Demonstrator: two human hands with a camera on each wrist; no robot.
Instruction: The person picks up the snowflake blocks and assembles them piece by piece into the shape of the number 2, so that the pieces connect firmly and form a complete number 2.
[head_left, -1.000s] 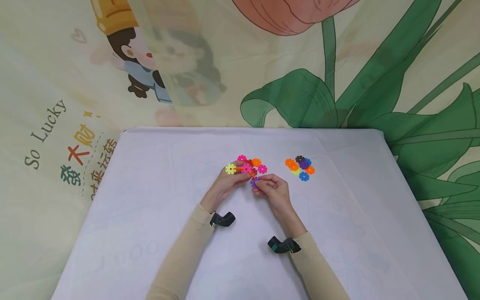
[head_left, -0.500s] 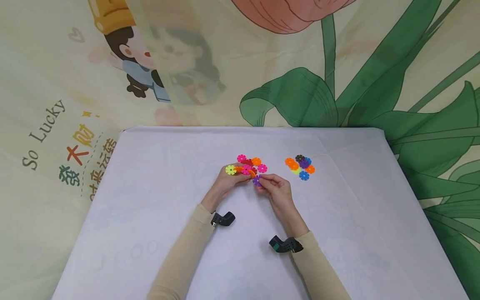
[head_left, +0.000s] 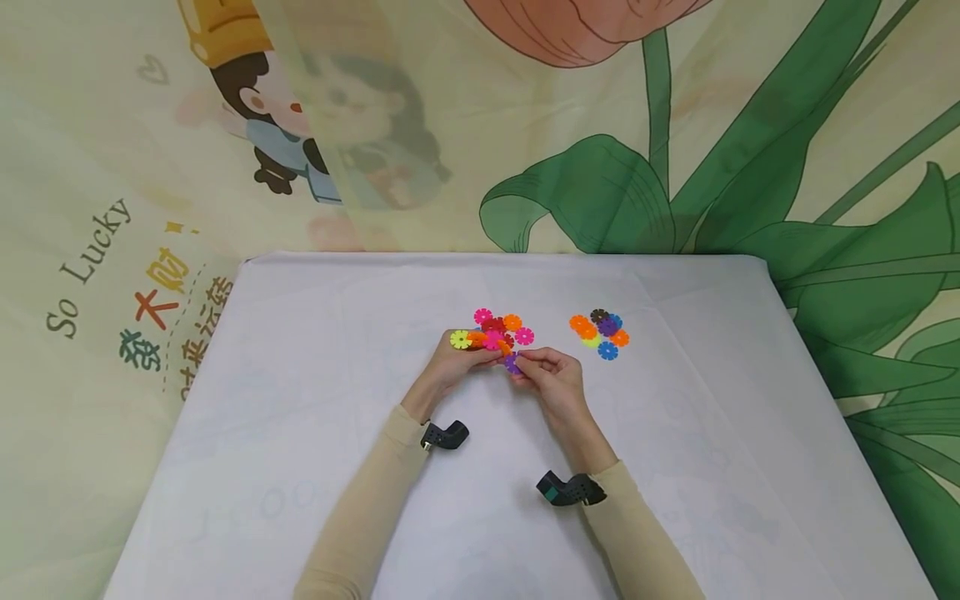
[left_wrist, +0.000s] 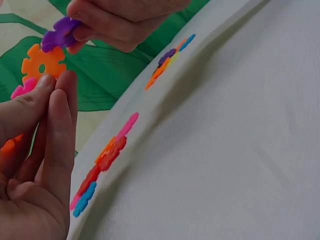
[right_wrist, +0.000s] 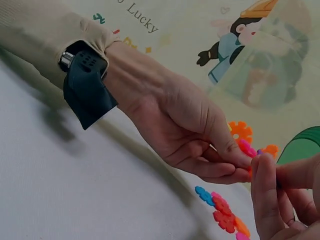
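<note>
My left hand [head_left: 447, 367] holds a short chain of plastic snowflake discs: a yellow disc [head_left: 461, 339], orange ones and a pink disc [head_left: 492, 339]. In the left wrist view, its thumb and fingers pinch the chain at an orange disc [left_wrist: 42, 62]. A purple snowflake disc [left_wrist: 60, 34] meets that orange disc edge to edge. My right hand [head_left: 557, 385] pinches the purple disc between thumb and fingers. From the right wrist view, the right-hand fingers [right_wrist: 265, 185] hide most of this join, and the left hand [right_wrist: 185, 125] lies just beyond them.
Just behind the hands, loose discs lie on the white-covered table [head_left: 337, 500], among them an orange disc [head_left: 512, 322] and a pink one [head_left: 525, 336]. To the right is another small pile with a blue disc [head_left: 608, 352]. A printed cloth backdrop [head_left: 420, 225] stands behind the table.
My right hand has shifted very slightly right with the purple disc. The chain in my left hand has tilted a little, and both hands keep their hold.
</note>
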